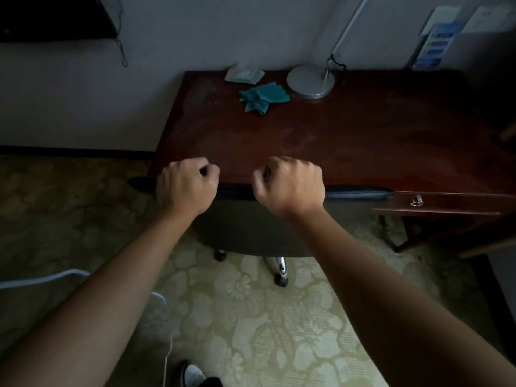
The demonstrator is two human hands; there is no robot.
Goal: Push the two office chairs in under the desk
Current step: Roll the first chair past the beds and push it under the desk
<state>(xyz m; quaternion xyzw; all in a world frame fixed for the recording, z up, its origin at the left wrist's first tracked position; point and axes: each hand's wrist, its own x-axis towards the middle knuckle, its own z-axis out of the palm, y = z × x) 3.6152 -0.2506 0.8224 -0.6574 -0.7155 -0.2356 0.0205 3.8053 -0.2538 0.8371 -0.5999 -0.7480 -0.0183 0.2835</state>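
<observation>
Both hands grip the top edge of the chair (251,227) backrest: the left hand (185,187) and right hand (291,185) have fingers (208,170) curled tight around it. The backrest sits against the front edge of the tabletop (349,129), seat hidden underneath. A lamp (310,81) and teal cloth (264,97) lie on top.

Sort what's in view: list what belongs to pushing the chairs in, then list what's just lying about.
Part of the job:
- office chair, backrest top against the desk edge
- desk
- left hand and right hand, both closed on the backrest top

Just lying about:
- teal cloth
- lamp
- packet by the wall
- leaflets
</observation>
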